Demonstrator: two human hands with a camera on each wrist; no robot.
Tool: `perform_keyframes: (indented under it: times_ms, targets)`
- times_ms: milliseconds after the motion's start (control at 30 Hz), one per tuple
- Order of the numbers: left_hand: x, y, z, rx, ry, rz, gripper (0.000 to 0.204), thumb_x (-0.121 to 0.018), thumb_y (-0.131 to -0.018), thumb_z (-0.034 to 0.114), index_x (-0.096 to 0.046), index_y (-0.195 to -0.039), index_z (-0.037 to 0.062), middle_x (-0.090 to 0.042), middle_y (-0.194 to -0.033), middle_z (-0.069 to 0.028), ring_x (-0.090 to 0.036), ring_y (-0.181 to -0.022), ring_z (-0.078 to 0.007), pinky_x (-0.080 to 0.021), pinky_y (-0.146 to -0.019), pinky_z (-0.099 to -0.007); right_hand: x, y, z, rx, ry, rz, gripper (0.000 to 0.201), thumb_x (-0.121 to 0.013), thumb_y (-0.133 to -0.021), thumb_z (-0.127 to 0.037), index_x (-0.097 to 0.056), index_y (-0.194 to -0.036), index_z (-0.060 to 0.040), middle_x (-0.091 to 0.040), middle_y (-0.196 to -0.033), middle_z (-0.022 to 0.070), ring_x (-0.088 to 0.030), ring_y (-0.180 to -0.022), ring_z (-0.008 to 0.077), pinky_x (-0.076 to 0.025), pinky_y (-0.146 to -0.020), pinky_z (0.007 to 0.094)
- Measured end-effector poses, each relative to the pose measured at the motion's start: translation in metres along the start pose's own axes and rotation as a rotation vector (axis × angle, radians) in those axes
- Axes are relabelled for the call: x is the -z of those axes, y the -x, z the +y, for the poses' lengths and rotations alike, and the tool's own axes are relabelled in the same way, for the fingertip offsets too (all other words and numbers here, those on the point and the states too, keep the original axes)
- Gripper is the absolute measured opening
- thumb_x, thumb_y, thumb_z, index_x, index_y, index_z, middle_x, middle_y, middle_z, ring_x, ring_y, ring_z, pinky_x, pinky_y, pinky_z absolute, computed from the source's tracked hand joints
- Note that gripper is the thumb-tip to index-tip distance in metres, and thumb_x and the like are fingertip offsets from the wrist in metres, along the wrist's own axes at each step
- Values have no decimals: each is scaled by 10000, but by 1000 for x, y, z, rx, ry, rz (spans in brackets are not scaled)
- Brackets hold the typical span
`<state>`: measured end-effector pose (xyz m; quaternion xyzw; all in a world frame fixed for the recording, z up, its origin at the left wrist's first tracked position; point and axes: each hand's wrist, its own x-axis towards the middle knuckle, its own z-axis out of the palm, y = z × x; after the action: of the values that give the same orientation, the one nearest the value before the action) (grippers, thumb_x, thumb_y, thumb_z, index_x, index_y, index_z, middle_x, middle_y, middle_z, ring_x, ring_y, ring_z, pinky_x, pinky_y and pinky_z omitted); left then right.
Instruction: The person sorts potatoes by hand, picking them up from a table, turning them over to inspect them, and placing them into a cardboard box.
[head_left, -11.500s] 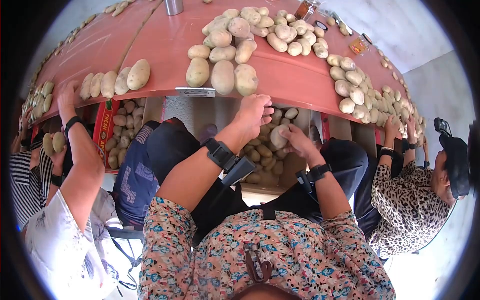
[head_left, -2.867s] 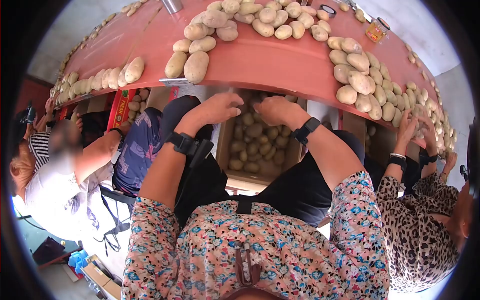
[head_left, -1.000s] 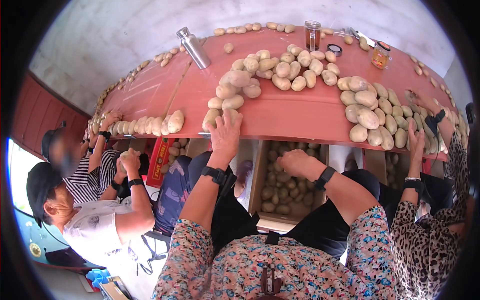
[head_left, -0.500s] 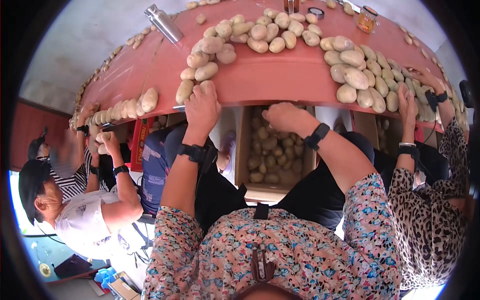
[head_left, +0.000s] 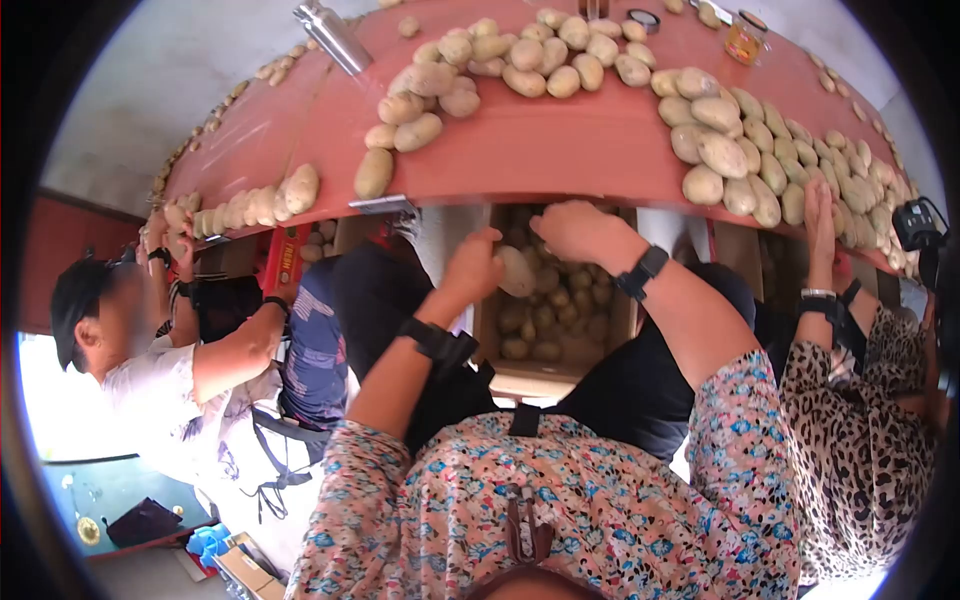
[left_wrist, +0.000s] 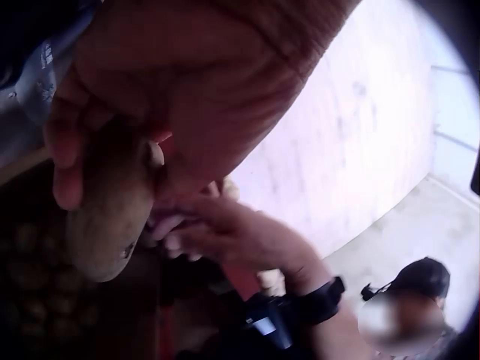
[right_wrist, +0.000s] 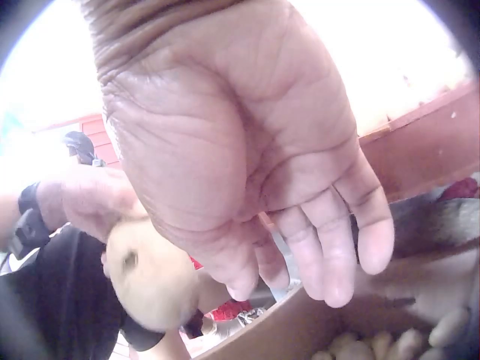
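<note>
My left hand (head_left: 488, 262) grips a large pale potato (head_left: 516, 271) just under the edge of the red table (head_left: 560, 140), over the left side of a cardboard box (head_left: 556, 378) holding several potatoes. In the left wrist view my fingers (left_wrist: 64, 161) curl round the potato (left_wrist: 105, 217). My right hand (head_left: 572, 228) hovers above the box close beside it, fingers relaxed and empty; the right wrist view shows its bare palm (right_wrist: 247, 150) with the potato (right_wrist: 150, 277) next to it.
Several potatoes (head_left: 720, 150) lie in heaps on the table, with a steel bottle (head_left: 330, 35) and a jar (head_left: 745, 42) at the back. A person in white (head_left: 190, 400) sits left, one in leopard print (head_left: 850, 420) right, both handling potatoes.
My left hand has taken a potato from the table's edge and brought it down over the box. The right hand has stayed above the box.
</note>
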<state>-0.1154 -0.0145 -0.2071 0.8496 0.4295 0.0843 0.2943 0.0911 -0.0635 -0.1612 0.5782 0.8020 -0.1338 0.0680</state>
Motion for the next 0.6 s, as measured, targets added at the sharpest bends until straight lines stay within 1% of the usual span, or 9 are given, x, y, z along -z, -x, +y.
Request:
perform_keyframes:
  times_ms: [33,67,133,233,300,433,467,533,600]
  targets:
    - [-8,0,-3,-91,-78,181,336,-590,-804,79,-544,-1128,4,-547,-1130,-233,-535,-1080,-443,-465,-932,-459,3,1,-2,2,12,-25,276,-650,-830,-207,-633,-1043,-32,-673,-933,182,-664,-902,354,-535,-767,459]
    - [-3,1,6,-97,-93,205,336,-590,-804,79,-544,-1128,4,-547,-1130,-233,-535,-1080,-443,-465,-932,-459,3,3,-2,11,2,-3,276,-648,-831,-206,-631,-1042,-29,-673,-931,180,-663,-904,353,-535,-767,459]
    - [11,6,26,-274,-10,254,344,-595,-794,49,-543,-1131,10,-466,-1231,-221,-490,-1136,-420,-440,-954,-455,4,3,-4,28,1,28,275,-646,-832,-204,-629,-1042,-26,-673,-929,179,-663,-906,352,-535,-767,459]
    - [34,10,40,-333,-89,305,347,-612,-782,45,-547,-1120,2,-476,-1218,-229,-475,-1143,-417,-423,-964,-456,9,4,-9,-14,-41,-26,268,-629,-837,-186,-623,-1046,-18,-670,-917,185,-659,-905,358,-533,-758,462]
    - [53,11,44,-333,-117,375,345,-617,-778,46,-550,-1113,-1,-480,-1209,-233,-475,-1143,-417,-417,-968,-461,12,6,-12,-50,-82,-29,224,-501,-853,-63,-654,-1010,-20,-683,-934,186,-657,-928,372,-529,-775,459]
    - [94,-7,23,-358,-264,629,337,-621,-784,50,-560,-1113,9,-506,-1196,-234,-489,-1120,-429,-411,-966,-449,9,5,-14,-25,-58,-20,214,-489,-856,-63,-658,-981,-27,-682,-935,186,-656,-927,370,-528,-779,456]
    - [104,-13,17,-360,-265,631,337,-621,-784,50,-560,-1113,9,-506,-1196,-234,-489,-1120,-429,-411,-966,-449,8,5,-14,-20,-54,-21,213,-486,-856,-62,-658,-977,-29,-682,-934,185,-657,-927,366,-527,-782,453]
    - [123,-25,3,-162,-347,683,362,-637,-789,93,-559,-1128,-5,-525,-1172,-243,-497,-1114,-419,-415,-959,-453,8,5,-14,-16,-54,-21,213,-482,-856,-61,-658,-972,-31,-683,-932,184,-658,-927,362,-527,-785,451]
    - [138,-37,-11,-137,-348,712,366,-645,-777,110,-559,-1110,-16,-542,-1147,-248,-501,-1100,-420,-417,-947,-468,6,5,-12,-22,-52,-43,220,-486,-855,-61,-659,-989,-35,-683,-944,178,-659,-935,352,-527,-792,449]
